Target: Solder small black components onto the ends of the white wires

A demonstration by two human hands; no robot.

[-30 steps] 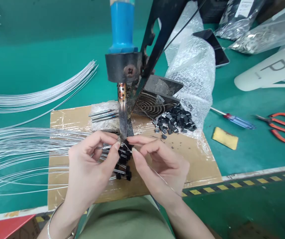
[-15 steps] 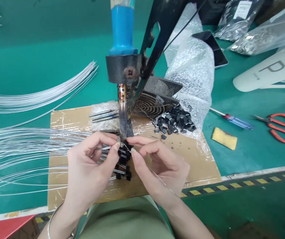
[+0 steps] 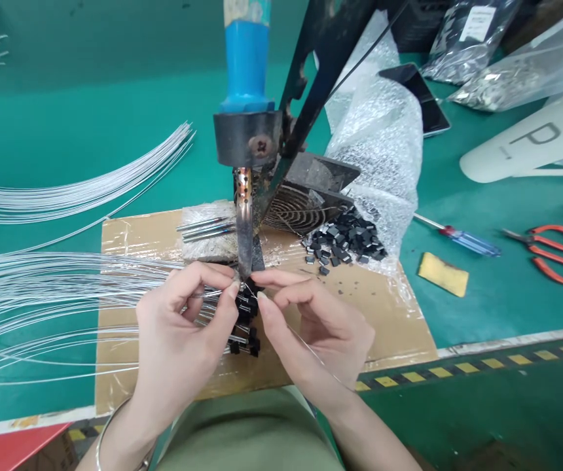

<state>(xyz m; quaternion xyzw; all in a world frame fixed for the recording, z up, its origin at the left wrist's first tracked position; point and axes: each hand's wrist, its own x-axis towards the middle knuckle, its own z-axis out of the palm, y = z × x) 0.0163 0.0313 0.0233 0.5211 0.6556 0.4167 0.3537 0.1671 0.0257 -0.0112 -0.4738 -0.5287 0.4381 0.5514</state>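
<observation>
Just below the tip of a blue-handled soldering iron [image 3: 245, 229], both hands meet with their fingertips nearly touching. My left hand [image 3: 188, 327] pinches the end of a white wire; the tiny piece at its fingertips is too small to make out. Between thumb and fingers of my right hand [image 3: 315, 327] is a thin solder wire [image 3: 318, 356], which trails back over the wrist. Black connectors [image 3: 248, 340] on wire ends lie under and between the hands. Long white wires [image 3: 55, 284] run in from the left, beneath my left hand.
A cardboard sheet [image 3: 384, 327] covers the work spot. Loose black connectors [image 3: 345, 241] lie beside a coiled holder [image 3: 296, 208] and bubble wrap [image 3: 384, 150]. Rightward are a yellow sponge [image 3: 443, 275], a screwdriver [image 3: 468, 240] and red-handled pliers [image 3: 556, 252]. More wires [image 3: 90, 176] lie at upper left.
The iron shows slightly lower and further right in the view. My left hand has shifted a little to the right; my right hand is almost unmoved, both still pinching.
</observation>
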